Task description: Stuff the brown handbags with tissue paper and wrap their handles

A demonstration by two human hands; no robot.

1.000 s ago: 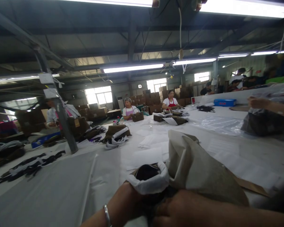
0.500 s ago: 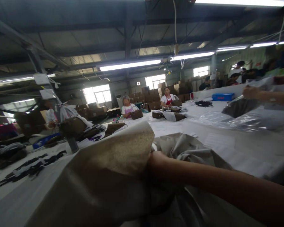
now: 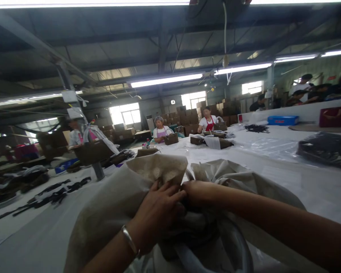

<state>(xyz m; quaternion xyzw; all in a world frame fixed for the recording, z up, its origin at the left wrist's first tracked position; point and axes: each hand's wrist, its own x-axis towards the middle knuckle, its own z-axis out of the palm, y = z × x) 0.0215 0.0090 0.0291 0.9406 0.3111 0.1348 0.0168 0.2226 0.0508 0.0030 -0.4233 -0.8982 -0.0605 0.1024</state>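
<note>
A large grey-beige bag of crumpled, sheet-like material fills the front of the head view, its edge standing up in folds. My left hand, with a silver bangle at the wrist, has its fingers curled on the material near that edge. Right beside it, my right hand is closed on the same edge; its fingertips are hidden in the folds. Below the hands runs a pale wrapped strap in a curve, with a dark hollow behind it.
Around the bag spreads a white table. On the right lie a dark item in clear plastic, a blue box and a dark red bag. Dark straps and a post are at left. Co-workers handle brown bags across the table.
My left hand has come into view and onto the material beside my right hand. The raised flap sits lower. At right, another person's arm has gone and the plastic-wrapped item lies on the table.
</note>
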